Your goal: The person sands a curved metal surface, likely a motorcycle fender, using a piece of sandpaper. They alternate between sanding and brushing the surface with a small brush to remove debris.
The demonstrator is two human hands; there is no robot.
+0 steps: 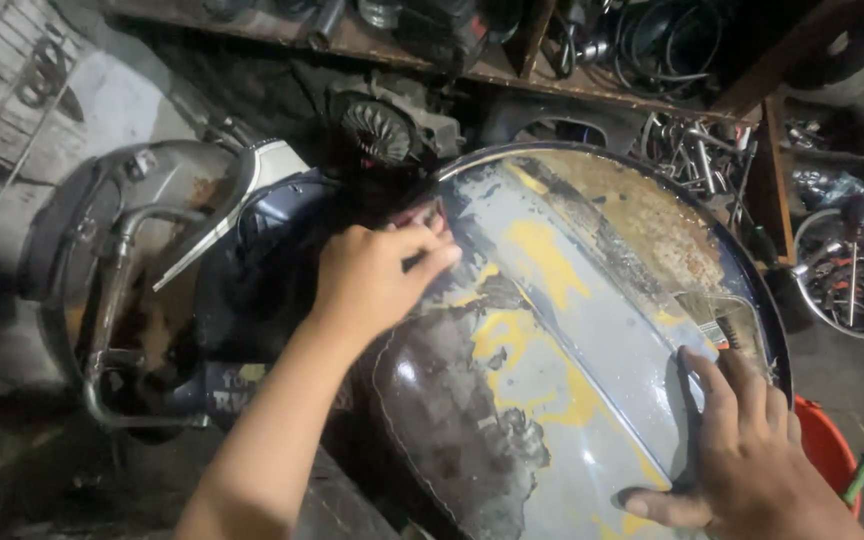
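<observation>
A large curved metal body panel with worn grey paint, yellow patches and rust fills the middle of the view. My left hand is curled over the panel's upper left edge, fingers closed on it. My right hand lies flat on the panel's lower right part, fingers spread, thumb out to the left. A paintbrush rests on the panel just above my right fingertips; whether they touch it I cannot tell.
A stripped scooter body with a bent chrome tube stands at left. A finned engine part sits behind the panel. An orange bucket is at lower right, a spoked wheel at right, and a cluttered wooden shelf at the back.
</observation>
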